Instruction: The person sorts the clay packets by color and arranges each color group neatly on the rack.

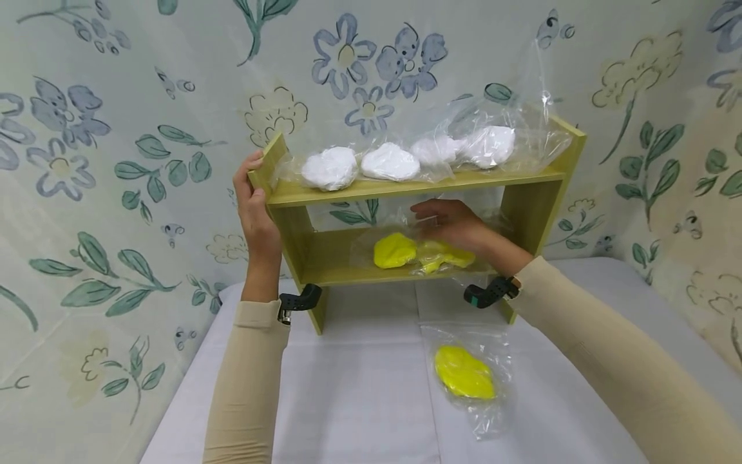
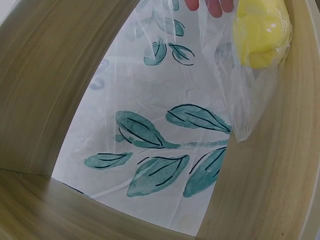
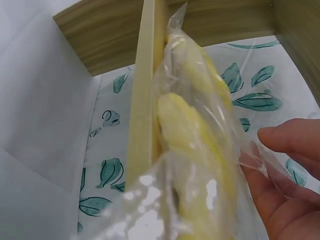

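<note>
My left hand (image 1: pixel 259 222) grips the upper left side panel of a small two-tier wooden shelf (image 1: pixel 333 258), fingers over its outer edge and thumb at the front. My right hand (image 1: pixel 455 225) reaches into the lower tier, above clear bags holding yellow lumps (image 1: pixel 395 251) like soft clay. In the right wrist view, the thumb (image 3: pixel 285 135) and fingers stand apart beside the bag's loose plastic, fingertips touching the film. A bagged yellow lump (image 2: pixel 262 35) also shows on the lower board in the left wrist view. The left hand is out of sight there.
Several bagged white lumps (image 1: pixel 391 161) line the top tier. On the white-covered table (image 1: pixel 359 386), another bagged yellow lump (image 1: pixel 464 372) lies in front of the shelf. A floral-patterned cloth (image 1: pixel 145 225) hangs close behind and at the sides.
</note>
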Tool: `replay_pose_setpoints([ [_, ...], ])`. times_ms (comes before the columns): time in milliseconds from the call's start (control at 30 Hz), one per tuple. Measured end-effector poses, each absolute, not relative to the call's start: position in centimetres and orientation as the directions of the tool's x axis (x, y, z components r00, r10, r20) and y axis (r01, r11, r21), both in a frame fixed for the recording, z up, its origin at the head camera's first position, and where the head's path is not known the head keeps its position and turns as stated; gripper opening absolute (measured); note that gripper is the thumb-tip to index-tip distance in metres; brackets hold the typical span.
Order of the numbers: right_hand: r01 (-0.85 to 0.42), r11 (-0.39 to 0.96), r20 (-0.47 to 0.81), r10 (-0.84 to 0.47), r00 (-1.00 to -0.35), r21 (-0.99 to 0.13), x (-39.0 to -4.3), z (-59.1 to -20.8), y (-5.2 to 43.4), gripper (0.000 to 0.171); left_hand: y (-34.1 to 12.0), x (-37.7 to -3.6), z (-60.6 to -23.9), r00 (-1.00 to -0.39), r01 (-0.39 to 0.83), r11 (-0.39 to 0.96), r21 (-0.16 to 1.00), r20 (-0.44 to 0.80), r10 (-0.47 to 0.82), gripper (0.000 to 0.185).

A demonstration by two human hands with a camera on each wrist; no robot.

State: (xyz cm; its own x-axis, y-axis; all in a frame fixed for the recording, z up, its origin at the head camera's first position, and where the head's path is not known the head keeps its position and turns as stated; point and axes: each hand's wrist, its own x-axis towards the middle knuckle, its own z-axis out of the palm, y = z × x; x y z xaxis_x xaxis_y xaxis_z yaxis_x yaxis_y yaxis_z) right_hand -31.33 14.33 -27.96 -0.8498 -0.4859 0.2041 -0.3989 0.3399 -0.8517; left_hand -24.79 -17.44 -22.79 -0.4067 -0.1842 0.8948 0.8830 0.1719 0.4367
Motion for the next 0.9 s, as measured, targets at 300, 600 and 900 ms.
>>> replay_pose_setpoints([
  [300,-0.380,0.354,0.205,-0.442,-0.873,-0.855,-29.9,-27.8,15.8,0.050,-17.4,-24.7,-23.0,-0.419,0.867,0.209,0.453,0.888,-0.188,0.044],
  [600,-0.417,0.401,0.294,-0.332,-0.896,-0.816,-27.6,-27.7,16.5,0.046,-17.3,-25.2,-22.7,-0.388,0.887,0.182,0.425,0.899,-0.205,0.044],
  [900,-0.449,0.321,0.337,-0.347,-0.875,-0.834,-24.2,-28.8,18.2,0.043,-17.2,-25.1,-22.8,-0.383,0.886,0.188,0.423,0.898,-0.216,0.043],
])
